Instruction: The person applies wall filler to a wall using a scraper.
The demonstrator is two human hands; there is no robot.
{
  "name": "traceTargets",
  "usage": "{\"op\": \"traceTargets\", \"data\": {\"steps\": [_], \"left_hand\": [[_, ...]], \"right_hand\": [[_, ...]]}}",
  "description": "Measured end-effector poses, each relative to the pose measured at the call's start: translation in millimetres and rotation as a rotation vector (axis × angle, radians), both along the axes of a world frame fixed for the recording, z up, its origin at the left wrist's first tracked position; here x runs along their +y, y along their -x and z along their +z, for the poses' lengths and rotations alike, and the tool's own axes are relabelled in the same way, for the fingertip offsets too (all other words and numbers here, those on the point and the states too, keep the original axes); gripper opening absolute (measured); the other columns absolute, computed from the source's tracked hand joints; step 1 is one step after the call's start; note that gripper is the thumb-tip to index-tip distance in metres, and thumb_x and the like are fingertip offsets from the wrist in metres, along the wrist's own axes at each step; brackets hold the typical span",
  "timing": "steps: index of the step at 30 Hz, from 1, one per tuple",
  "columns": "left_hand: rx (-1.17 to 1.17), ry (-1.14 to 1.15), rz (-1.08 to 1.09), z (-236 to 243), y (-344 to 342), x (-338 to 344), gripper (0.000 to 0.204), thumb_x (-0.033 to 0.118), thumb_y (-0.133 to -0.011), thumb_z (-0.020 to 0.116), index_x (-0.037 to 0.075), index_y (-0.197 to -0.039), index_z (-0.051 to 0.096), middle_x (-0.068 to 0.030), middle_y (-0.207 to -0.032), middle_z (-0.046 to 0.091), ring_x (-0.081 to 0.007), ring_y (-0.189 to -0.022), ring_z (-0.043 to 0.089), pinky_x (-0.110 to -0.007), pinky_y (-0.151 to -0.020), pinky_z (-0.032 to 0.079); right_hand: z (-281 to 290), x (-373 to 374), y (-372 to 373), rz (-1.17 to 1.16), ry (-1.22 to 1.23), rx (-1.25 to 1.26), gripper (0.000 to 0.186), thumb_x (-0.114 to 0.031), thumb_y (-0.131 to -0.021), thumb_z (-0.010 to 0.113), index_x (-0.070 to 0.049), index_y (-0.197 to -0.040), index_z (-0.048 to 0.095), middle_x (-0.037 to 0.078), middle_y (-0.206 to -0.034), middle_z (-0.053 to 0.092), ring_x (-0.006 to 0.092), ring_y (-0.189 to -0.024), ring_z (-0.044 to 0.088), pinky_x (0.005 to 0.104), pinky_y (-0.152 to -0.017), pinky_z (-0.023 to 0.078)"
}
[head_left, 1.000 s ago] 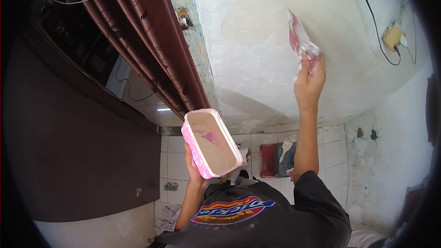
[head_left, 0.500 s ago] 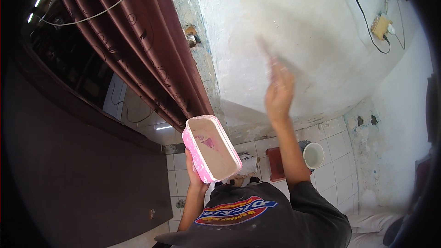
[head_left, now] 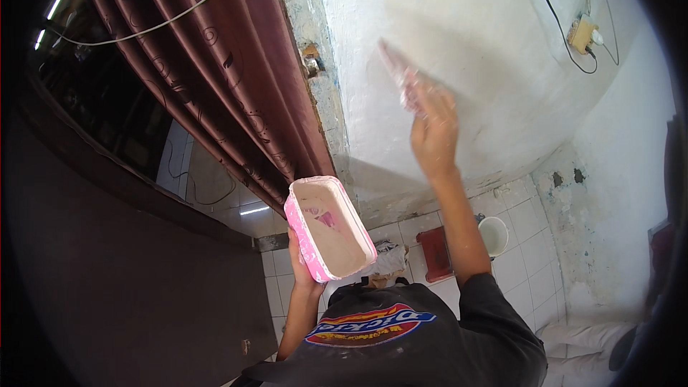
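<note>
My left hand (head_left: 299, 264) grips a pink rectangular tub (head_left: 305, 244) from below and its side; pale paste coats the inside. My right hand (head_left: 436, 132) holds a pinkish scraper (head_left: 393, 61), smeared with white and blurred by motion, at the white wall (head_left: 487, 21). Its shadow spreads to the upper right over the plaster. Whether the blade touches the surface I cannot tell.
A maroon curtain (head_left: 197, 50) with a cord across it hangs left, above a dark panel (head_left: 129, 272). A rough strip (head_left: 326, 107) edges the plaster. A yellow socket box (head_left: 583, 34) has cables. On tiles stand a red stool (head_left: 432, 254) and white bucket (head_left: 496, 235).
My right hand and the scraper have moved leftward across the wall since a second ago. The tub stays in my left hand, and the white bucket has come into sight.
</note>
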State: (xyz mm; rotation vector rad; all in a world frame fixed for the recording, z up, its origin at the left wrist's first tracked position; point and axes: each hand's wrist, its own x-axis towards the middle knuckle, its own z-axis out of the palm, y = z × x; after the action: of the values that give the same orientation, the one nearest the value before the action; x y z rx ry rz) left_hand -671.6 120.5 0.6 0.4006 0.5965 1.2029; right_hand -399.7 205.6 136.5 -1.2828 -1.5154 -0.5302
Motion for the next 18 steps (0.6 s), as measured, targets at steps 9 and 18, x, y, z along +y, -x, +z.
{"op": "traceTargets", "data": {"steps": [9, 18], "left_hand": [[-0.057, -0.005, -0.013, 7.1, -6.2, 1.9, 0.062, 0.056, -0.097, 0.037, 0.01, -0.138, 0.04, -0.0109, -0.129, 0.053, -0.026, -0.114, 0.056, -0.043, -0.094, 0.049], [-0.086, -0.02, -0.023, 8.5, -6.8, 0.5, 0.062, 0.056, -0.097, 0.036, 0.01, -0.138, 0.039, -0.011, -0.13, 0.053, -0.026, -0.116, 0.056, -0.043, -0.096, 0.048]], "right_hand": [[-36.3, 10.5, 5.1, -0.271, -0.013, -0.232, 0.042, 0.003, -0.078, 0.056, -0.011, -0.117, 0.066, 0.002, -0.128, 0.06, 0.0254, -0.114, 0.053, 0.039, -0.098, 0.043], [65.3, 12.4, -4.5, -0.321, -0.102, -0.271, 0.037, -0.001, -0.081, 0.056, -0.007, -0.116, 0.065, 0.007, -0.126, 0.059, 0.0278, -0.114, 0.052, 0.0399, -0.098, 0.042]]}}
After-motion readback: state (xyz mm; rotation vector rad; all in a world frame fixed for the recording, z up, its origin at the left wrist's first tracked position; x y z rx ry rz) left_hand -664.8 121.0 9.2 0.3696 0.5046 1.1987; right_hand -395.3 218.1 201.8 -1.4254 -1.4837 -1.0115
